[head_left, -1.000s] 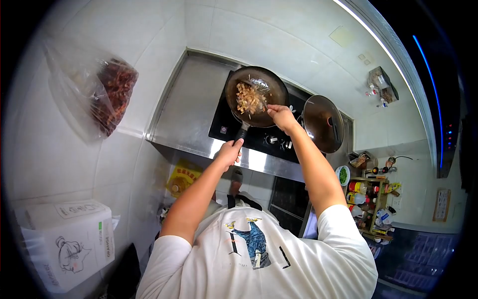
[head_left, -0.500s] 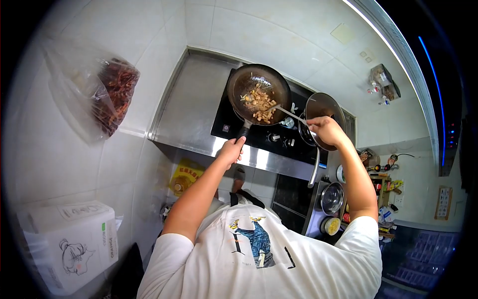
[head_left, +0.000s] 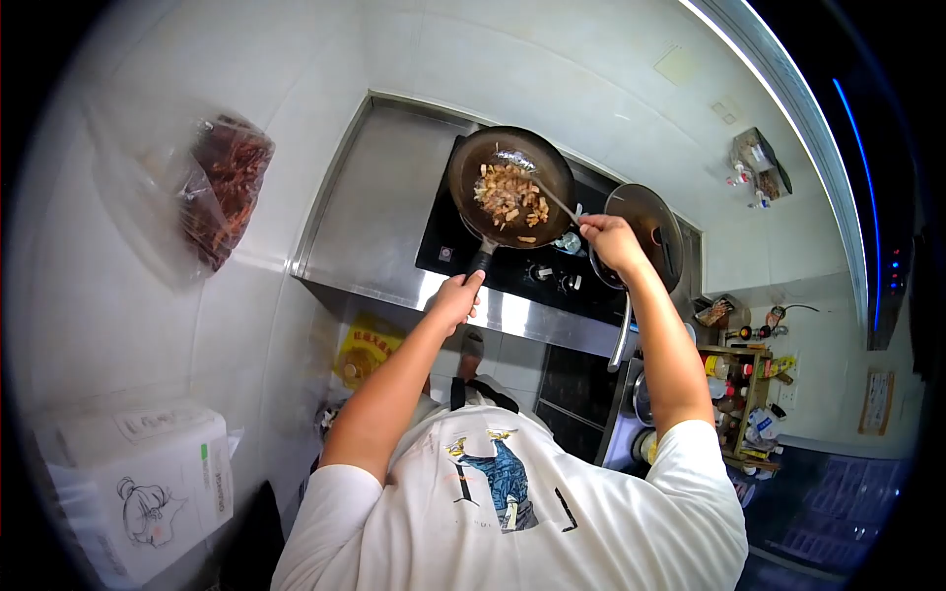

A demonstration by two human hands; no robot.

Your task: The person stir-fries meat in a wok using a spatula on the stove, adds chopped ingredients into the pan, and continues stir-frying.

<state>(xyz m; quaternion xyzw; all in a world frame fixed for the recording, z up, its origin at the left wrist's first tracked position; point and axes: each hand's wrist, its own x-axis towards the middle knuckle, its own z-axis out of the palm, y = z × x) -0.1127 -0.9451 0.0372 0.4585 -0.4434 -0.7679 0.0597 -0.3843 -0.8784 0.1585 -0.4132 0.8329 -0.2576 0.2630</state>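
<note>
A dark wok (head_left: 463, 187) stands on the black cooktop (head_left: 439, 236), and my left hand (head_left: 459, 298) is wrapped round its handle (head_left: 481, 260). Browned chopped pieces of food (head_left: 507, 192), perhaps meat, lie in the wok's middle. In my right hand (head_left: 613, 241) is a long-handled spatula (head_left: 559, 203), its handle slanting into the wok from the right. The spatula's head is in among the food and hard to make out. Right of the wok, a lidded pan (head_left: 642, 212) sits partly behind my right hand, its handle (head_left: 622, 335) pointing toward me.
Steel counter (head_left: 370, 197) extends left of the cooktop. Knobs (head_left: 570, 283) line the cooktop's front. A plastic bag of dried red chillies (head_left: 232, 187) hangs on the left wall, above a white box (head_left: 138, 483). Bottles crowd a rack (head_left: 734, 394) at right.
My right hand has moved left and up, pushing the spatula farther into the wok. The food has shifted up toward the middle. My left hand stays on the handle.
</note>
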